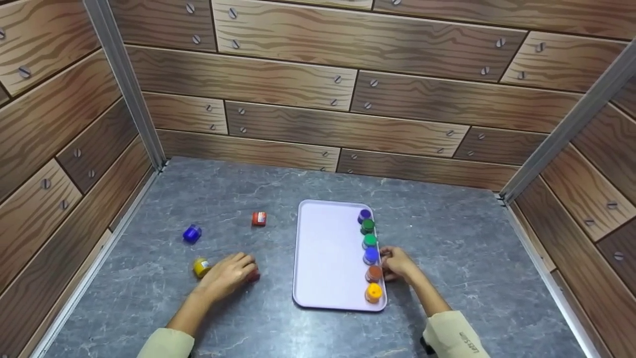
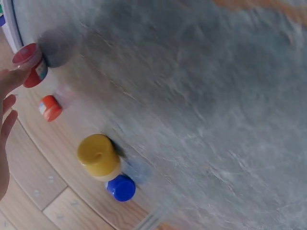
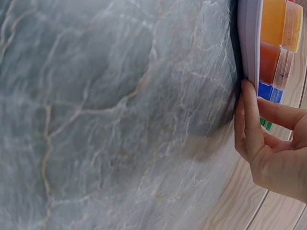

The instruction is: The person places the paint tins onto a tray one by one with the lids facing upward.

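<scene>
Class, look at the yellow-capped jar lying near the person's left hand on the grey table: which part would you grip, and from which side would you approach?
Grip the yellow jar across its cap, coming down from above. It lies on its side on the table, apart from the blue jar, so its top is open to fingers. The left hand sits just beside it, probably the handiest one to use.

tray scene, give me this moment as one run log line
left hand on red pot | right hand at tray edge | six pots in tray row | yellow, blue, orange pots loose on table
</scene>
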Action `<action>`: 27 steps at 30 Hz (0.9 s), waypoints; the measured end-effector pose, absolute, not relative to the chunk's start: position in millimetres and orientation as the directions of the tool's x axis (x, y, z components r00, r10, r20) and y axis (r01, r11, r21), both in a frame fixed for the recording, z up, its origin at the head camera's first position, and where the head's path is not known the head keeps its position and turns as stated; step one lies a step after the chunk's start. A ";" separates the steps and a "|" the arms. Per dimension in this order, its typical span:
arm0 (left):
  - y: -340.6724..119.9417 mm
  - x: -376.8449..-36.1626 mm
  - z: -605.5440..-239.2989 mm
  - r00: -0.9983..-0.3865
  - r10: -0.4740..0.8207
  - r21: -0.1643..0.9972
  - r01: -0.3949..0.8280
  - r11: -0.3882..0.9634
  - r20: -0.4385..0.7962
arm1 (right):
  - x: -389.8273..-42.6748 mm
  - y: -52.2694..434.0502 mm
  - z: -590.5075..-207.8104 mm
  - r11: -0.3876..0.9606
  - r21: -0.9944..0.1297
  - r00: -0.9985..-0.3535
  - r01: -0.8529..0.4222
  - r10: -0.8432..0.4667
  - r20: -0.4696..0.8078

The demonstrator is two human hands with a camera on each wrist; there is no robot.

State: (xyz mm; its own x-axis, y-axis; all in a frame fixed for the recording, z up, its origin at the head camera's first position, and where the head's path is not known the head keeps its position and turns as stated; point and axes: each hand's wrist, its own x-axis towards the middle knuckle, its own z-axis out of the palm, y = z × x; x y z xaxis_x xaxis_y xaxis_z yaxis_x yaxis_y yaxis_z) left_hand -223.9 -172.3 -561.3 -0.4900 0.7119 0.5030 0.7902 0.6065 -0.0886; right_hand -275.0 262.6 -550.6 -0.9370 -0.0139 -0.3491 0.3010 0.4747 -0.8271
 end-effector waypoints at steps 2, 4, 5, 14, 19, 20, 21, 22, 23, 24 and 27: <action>-173.8 -224.3 -564.1 -0.493 0.720 -0.082 0.796 0.600 0.489 | -274.6 262.9 -551.2 0.472 -0.828 -0.936 0.303 -0.019 -0.353; -174.1 -223.9 -565.8 -0.503 0.722 -0.075 0.795 0.603 0.475 | -274.0 263.1 -551.2 0.463 -0.834 -0.936 0.300 -0.024 -0.351; -173.6 -223.8 -566.6 -0.506 0.721 -0.076 0.793 0.605 0.473 | -273.8 263.4 -551.4 0.464 -0.836 -0.938 0.294 -0.029 -0.346; -169.2 -224.3 -573.0 -0.500 0.713 -0.108 0.777 0.620 0.492 | -273.1 261.0 -551.5 0.460 -0.838 -0.944 0.293 -0.002 -0.331; -167.7 -226.8 -575.9 -0.462 0.719 -0.136 0.786 0.604 0.519 | -273.8 258.0 -550.1 0.469 -0.835 -0.947 0.289 0.013 -0.320; -167.2 -227.5 -576.4 -0.452 0.722 -0.141 0.790 0.597 0.523 | -274.0 257.7 -549.9 0.477 -0.832 -0.949 0.285 0.015 -0.316; -166.6 -228.1 -576.8 -0.442 0.726 -0.147 0.794 0.590 0.527 | -274.0 257.6 -549.7 0.483 -0.829 -0.950 0.281 0.015 -0.312; -166.2 -228.8 -577.4 -0.431 0.730 -0.157 0.796 0.584 0.531 | -274.0 257.8 -549.7 0.489 -0.827 -0.951 0.277 0.015 -0.309; -165.7 -229.3 -577.8 -0.422 0.733 -0.166 0.798 0.580 0.533 | -274.0 258.0 -549.8 0.492 -0.825 -0.951 0.278 0.019 -0.310; -165.2 -229.6 -578.0 -0.414 0.736 -0.173 0.799 0.576 0.535 | -273.8 258.3 -549.6 0.493 -0.824 -0.950 0.279 0.019 -0.311; -163.6 -230.2 -578.6 -0.406 0.739 -0.178 0.802 0.570 0.537 | -272.7 259.3 -548.9 0.488 -0.826 -0.949 0.284 0.016 -0.316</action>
